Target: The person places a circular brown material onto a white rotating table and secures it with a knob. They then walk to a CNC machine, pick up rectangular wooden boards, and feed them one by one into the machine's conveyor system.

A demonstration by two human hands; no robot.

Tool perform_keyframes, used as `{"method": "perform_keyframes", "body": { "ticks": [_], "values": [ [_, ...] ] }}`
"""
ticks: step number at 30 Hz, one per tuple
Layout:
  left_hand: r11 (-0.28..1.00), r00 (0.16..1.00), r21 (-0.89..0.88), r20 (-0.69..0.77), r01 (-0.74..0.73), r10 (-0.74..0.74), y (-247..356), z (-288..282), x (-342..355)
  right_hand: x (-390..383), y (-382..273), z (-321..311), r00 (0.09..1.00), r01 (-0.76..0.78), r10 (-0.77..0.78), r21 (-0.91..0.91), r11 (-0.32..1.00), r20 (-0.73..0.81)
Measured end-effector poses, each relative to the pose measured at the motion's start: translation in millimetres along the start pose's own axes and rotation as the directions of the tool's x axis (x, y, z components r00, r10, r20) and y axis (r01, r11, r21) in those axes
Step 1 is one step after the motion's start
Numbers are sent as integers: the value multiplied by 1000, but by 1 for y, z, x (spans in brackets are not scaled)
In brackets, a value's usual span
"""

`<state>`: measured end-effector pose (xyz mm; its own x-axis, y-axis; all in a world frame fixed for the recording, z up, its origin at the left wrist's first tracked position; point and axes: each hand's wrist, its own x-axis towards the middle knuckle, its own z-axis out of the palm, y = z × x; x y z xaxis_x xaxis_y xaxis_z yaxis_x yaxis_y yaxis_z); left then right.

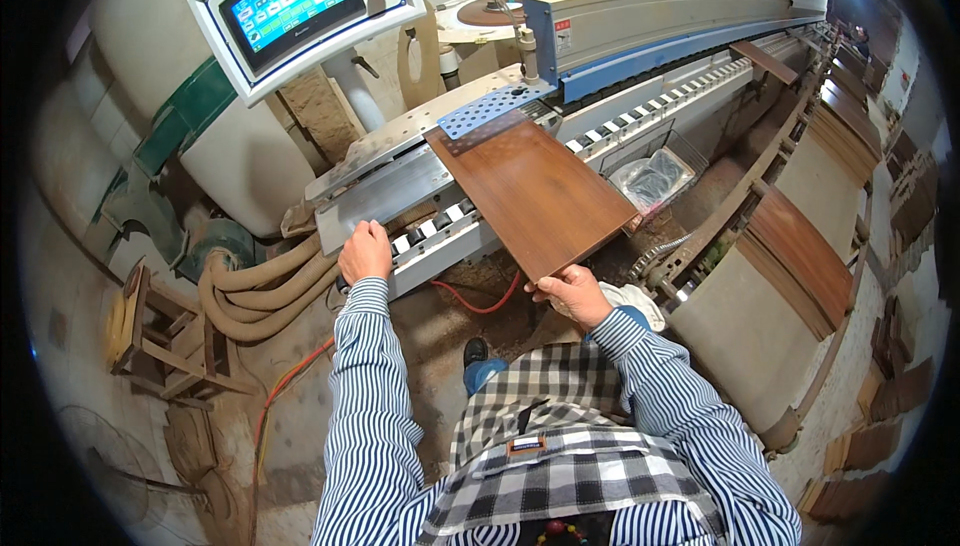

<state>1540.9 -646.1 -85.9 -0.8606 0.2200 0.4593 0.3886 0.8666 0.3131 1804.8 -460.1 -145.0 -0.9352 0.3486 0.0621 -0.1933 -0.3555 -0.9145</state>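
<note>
A brown wood-grain panel (pixel 535 191) lies across the infeed of a long edge-banding machine (pixel 690 36), its far end beside a blue perforated plate (pixel 492 111). My right hand (pixel 572 294) pinches the panel's near edge close to its corner, and the fingertips under the board are hidden. At the near end of the machine's roller rail (pixel 430 233), my left hand (pixel 366 252) is closed like a fist. A bit of something dark shows below it, but what its fingers hold, if anything, is hidden.
A control screen (pixel 295 6) with buttons stands at the upper left. Flexible hoses (pixel 265 296) and a wooden stool (pixel 175 336) are at the left. On the right, stacked panels (pixel 800 256) rest on a roller conveyor (pixel 735 346). A red hose (pixel 480 306) runs below the rail.
</note>
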Motion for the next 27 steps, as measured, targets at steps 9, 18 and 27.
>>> {"method": "perform_keyframes", "body": {
  "ticks": [9, 18, 27],
  "values": [
    [999, 999, 30, 46, 23, -24, 4, -3, -1, -6, -17, -51, 966, 19, -25, -24, 1000, -259],
    [998, 998, 57, 66, 1, -5, 2, 3, 3, -16, -55, -103, 862, 73, -72, -18, 997, -502],
    [994, 996, 102, 77, -46, 38, -7, 8, 6, -227, -77, -302, -23, 18, -368, -368, 930, -930]
  ]
}}
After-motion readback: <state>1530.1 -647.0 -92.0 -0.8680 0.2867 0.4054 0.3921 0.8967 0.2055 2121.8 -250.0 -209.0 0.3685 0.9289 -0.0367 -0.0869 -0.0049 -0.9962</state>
